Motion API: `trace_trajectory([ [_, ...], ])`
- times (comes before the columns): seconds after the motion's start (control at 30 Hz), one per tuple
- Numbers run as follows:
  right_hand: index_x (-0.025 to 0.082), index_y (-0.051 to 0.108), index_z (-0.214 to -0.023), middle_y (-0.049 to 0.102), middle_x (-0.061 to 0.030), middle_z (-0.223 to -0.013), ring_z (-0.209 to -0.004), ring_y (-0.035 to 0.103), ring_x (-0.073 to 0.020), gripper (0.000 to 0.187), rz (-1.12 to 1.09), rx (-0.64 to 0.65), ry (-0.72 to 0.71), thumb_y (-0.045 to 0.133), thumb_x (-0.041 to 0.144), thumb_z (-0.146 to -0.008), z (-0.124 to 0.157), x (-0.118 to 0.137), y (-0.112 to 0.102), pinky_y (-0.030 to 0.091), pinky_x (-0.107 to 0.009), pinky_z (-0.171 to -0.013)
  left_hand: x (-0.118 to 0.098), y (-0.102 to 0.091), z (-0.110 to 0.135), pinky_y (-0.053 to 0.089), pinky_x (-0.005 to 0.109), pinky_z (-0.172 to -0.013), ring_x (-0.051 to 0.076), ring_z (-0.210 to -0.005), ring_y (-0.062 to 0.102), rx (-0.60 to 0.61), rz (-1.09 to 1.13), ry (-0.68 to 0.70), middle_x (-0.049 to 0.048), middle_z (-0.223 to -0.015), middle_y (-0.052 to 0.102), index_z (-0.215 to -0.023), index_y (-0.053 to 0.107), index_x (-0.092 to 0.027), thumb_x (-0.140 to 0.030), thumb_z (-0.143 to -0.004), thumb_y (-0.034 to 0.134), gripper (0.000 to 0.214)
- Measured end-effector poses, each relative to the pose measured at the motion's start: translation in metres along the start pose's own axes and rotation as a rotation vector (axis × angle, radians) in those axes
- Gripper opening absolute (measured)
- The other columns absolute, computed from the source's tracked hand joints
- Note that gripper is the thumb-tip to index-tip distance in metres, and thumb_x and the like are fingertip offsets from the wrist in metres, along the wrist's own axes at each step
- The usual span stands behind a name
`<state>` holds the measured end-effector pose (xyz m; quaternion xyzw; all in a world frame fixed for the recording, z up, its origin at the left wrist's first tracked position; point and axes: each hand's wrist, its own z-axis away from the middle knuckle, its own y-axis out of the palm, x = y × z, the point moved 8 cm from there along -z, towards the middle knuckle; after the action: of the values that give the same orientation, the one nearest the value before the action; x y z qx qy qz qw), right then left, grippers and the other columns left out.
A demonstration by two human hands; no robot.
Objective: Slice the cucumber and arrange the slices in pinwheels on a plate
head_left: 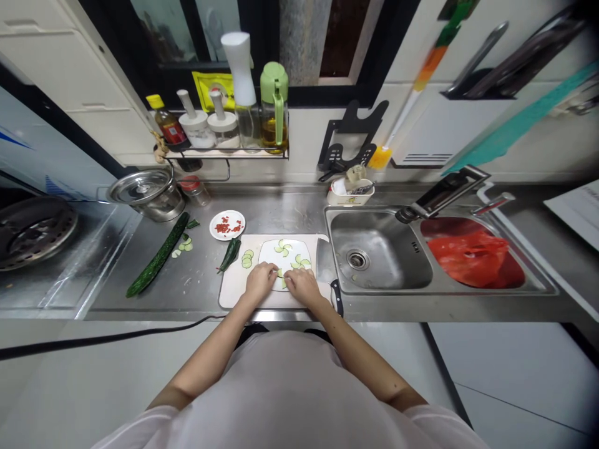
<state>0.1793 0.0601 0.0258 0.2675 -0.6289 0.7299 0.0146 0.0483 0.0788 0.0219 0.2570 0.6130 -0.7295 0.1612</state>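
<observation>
Kitchen with a steel counter (pixel 290 209) under a dark-framed window (pixel 262 31).
Pale wall (pixel 304 149) with thin seams behind the counter's back edge; double sink (pixel 388 255) sunk near the right-hand end; smooth pale panels (pixel 515 355) below the front edge; soft white glints of light along bare steel.

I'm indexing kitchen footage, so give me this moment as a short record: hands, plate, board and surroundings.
Left hand: fingertips over white rounded-square plate; grip unclear
Right hand: fingertips over the same plate; grip unclear
On plate: thin pale-green slices, some grouped in clusters
Under plate: pale rectangular cutting board
On board, left: overlapping round green-rimmed slices
Board's right side: broad-bladed silver knife with black handle
Far left of board: long dark-green cucumber
Beyond board's far-left corner: round white plate bearing small red pieces
</observation>
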Motion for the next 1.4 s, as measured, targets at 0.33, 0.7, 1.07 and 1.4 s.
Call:
trace_trajectory([
  [0.33,0.019,0.067,-0.099,0.067,-0.0092,-0.089,-0.091,0.055,-0.0231,0.019,0.053,0.015,0.007,0.049,0.023,-0.093,0.006,0.005,0.01,0.03,-0.036,-0.083,0.002,0.011,-0.002,0.04,0.033,-0.087,0.024,-0.1,0.055,0.016,-0.079,-0.003,0.0101,-0.1,0.065,-0.104,0.073,-0.021,-0.026,-0.088,0.055,0.025],
  [0.7,0.019,0.066,-0.106,0.068,-0.008,-0.098,-0.095,0.054,-0.0217,0.026,0.118,0.124,0.045,0.043,0.026,-0.096,0.006,0.002,0.015,0.027,-0.033,-0.083,0.004,0.015,-0.002,0.04,0.033,-0.091,0.022,-0.101,0.057,0.047,-0.14,-0.009,0.0075,-0.102,0.066,-0.107,0.072,-0.023,-0.028,-0.089,0.055,0.026],
  [1.07,0.018,0.067,-0.105,0.068,-0.0086,-0.098,-0.095,0.054,-0.0217,0.026,0.121,0.131,0.037,0.044,0.027,-0.096,0.005,0.004,0.012,0.026,-0.034,-0.084,0.003,0.012,-0.001,0.04,0.034,-0.089,0.023,-0.099,0.057,0.034,-0.142,-0.006,0.0069,-0.098,0.065,-0.105,0.072,-0.023,-0.028,-0.088,0.056,0.024],
  [1.4,0.019,0.067,-0.105,0.069,-0.008,-0.097,-0.094,0.054,-0.0215,0.026,0.12,0.133,0.032,0.044,0.027,-0.096,0.005,0.005,0.011,0.026,-0.034,-0.083,0.002,0.012,-0.001,0.04,0.034,-0.089,0.023,-0.099,0.057,0.052,-0.143,-0.009,0.0072,-0.098,0.065,-0.105,0.072,-0.023,-0.027,-0.088,0.056,0.024],
])
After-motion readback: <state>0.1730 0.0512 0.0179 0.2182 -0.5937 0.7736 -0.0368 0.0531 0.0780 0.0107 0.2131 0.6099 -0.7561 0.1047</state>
